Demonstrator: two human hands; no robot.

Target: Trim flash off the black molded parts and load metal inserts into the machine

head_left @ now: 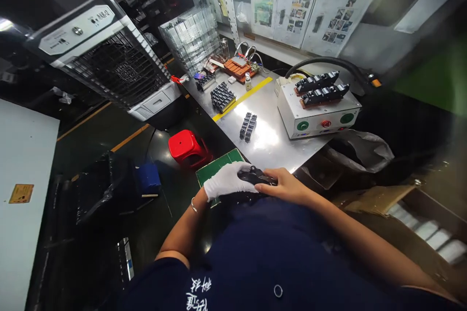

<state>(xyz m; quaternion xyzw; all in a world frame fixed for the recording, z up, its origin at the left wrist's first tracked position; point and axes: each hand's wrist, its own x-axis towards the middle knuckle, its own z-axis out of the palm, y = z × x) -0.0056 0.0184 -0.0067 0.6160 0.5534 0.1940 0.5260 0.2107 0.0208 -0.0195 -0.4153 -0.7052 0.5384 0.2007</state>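
Observation:
My left hand (226, 181) wears a white glove and is closed around a small black part (255, 175) held close to my body at the near edge of the metal table (270, 138). My bare right hand (286, 185) grips the same black part from the right side. Both hands meet over a green mat (213, 167) at the table's near corner. Two short rows of similar black parts (248, 126) lie on the table beyond my hands.
A white test box (317, 112) with green and red buttons carries two black fixtures. A block of black parts (222, 96), an orange jig (239, 68) and stacked clear trays (191, 36) stand farther back. A cooler fan (109, 53) and red stool (186, 146) are left.

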